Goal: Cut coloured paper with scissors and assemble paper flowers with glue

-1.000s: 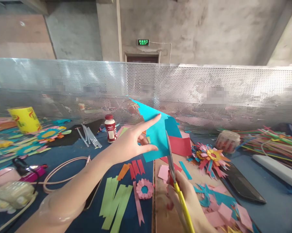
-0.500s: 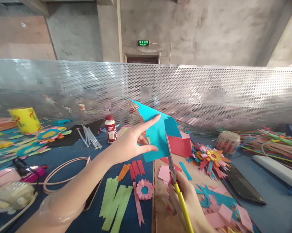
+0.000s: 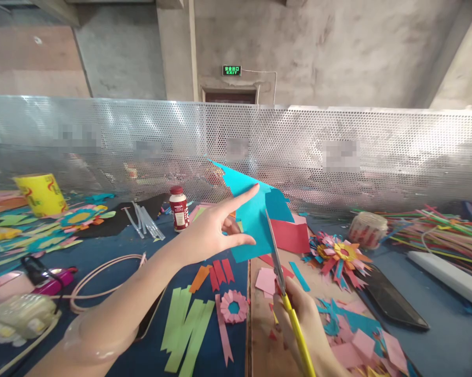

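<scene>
Head view: my left hand [image 3: 209,233] pinches a turquoise paper sheet [image 3: 255,215] taut; right hand [image 3: 305,329], clasping yellow-handled scissors [image 3: 277,266], cuts beside it.

so the bottle [image 3: 179,208] sits left of the paper sheet [image 3: 255,220], scissors [image 3: 275,257] right below it, paper flower [image 3: 338,253] off right, phone [image 3: 391,301] in front of that, mesh screen [image 3: 377,152] behind everything

Mesh screen [image 3: 377,157] behind blue paper [image 3: 251,217]
</scene>
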`<control>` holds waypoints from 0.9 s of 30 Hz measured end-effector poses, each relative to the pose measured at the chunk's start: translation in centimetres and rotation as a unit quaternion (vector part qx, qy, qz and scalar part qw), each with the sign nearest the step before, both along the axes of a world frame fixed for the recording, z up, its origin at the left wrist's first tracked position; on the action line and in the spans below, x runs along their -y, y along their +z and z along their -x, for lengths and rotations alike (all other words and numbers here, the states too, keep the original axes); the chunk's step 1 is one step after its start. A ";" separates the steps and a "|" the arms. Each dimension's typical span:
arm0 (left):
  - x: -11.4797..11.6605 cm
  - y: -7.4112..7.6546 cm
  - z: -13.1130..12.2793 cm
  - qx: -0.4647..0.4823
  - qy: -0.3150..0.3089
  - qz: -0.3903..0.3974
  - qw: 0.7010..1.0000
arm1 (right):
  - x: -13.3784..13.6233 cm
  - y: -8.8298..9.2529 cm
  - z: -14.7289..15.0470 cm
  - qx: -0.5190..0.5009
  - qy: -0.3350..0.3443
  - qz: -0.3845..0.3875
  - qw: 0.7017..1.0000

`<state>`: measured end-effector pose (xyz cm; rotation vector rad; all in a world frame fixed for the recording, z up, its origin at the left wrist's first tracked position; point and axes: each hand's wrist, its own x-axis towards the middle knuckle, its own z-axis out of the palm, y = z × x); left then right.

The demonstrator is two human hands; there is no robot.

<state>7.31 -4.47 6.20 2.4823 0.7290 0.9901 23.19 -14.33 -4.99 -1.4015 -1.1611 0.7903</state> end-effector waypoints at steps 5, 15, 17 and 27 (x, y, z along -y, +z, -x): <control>0.1 0.1 0.1 -0.006 0.002 0.006 1.000 | 0.0 0.1 -0.1 0.033 -0.016 -0.023 0.999; 0.3 0.0 -0.1 0.013 -0.025 0.059 0.998 | -0.9 -1.5 -0.3 0.064 -0.020 -0.026 0.997; 0.3 0.0 -0.1 0.011 -0.029 0.067 0.997 | -1.0 -1.9 -0.3 0.078 -0.018 -0.026 0.996; 0.3 0.1 -0.1 0.005 -0.032 0.090 0.995 | -1.0 -2.0 -0.3 0.044 -0.008 0.007 0.999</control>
